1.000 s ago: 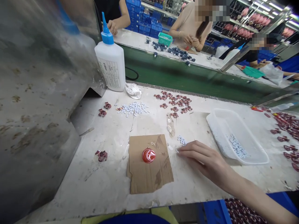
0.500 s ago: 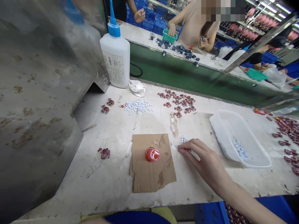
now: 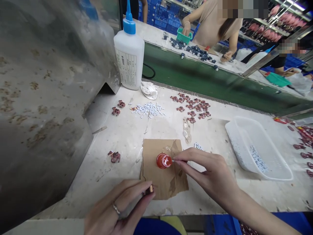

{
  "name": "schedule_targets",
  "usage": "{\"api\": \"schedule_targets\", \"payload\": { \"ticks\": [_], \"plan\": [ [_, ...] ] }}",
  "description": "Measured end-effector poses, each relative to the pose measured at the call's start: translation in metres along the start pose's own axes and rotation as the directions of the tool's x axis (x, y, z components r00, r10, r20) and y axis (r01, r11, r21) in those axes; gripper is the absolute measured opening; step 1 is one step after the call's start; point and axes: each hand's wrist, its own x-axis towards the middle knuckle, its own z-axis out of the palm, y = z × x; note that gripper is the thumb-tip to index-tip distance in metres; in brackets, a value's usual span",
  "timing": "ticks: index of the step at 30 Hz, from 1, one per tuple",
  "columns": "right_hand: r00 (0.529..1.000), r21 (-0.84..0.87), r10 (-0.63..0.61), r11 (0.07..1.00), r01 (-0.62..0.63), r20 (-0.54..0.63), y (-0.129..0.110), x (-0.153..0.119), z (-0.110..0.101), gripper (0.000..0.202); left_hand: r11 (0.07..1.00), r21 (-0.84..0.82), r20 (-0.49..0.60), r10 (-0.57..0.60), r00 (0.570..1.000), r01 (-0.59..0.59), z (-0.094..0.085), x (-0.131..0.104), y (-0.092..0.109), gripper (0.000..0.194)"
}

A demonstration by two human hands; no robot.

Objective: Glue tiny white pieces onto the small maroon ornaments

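My left hand point(image 3: 122, 204), with a ring on one finger, pinches a small dark brown figure piece point(image 3: 151, 189) with a light orange part; most of it is covered by the fingers. My right hand point(image 3: 207, 171) is closed in a pinch on a tiny whitish piece point(image 3: 173, 160), held at the right rim of a small red cap point(image 3: 161, 161) with shiny contents. Beneath the cap lies a cardboard piece point(image 3: 156, 189). A few small blue-white pieces point(image 3: 198, 146) lie just beyond my right hand. One brown figure point(image 3: 114, 157) rests left of the cardboard.
A white glue bottle point(image 3: 129, 58) with a blue nozzle stands at the back beside a metal housing point(image 3: 49, 98). Small white pieces point(image 3: 149, 109) and brown figures point(image 3: 195, 106) lie behind the cardboard. A white plastic tray point(image 3: 264, 147) is at right. Across a green divider point(image 3: 171, 65), other people work.
My left hand has come into view with the brown figure piece. My right hand has moved left from the table beside the cardboard to the red cap.
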Motion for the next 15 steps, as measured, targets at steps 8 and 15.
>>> {"api": "schedule_targets", "payload": {
  "ticks": [8,15],
  "plan": [
    [0.995,-0.079,-0.096,0.992,0.099,0.039,0.0027,-0.0026,0.004,0.019,1.0,-0.017,-0.019,0.019,1.0,-0.019,0.0043,0.0024,-0.0002,0.024],
    [0.989,-0.079,-0.15,0.986,0.15,0.009,0.0016,-0.0028,0.0032,0.02,0.999,-0.018,-0.017,0.031,0.999,-0.031,0.0078,0.0023,-0.0042,0.033]
  ]
}}
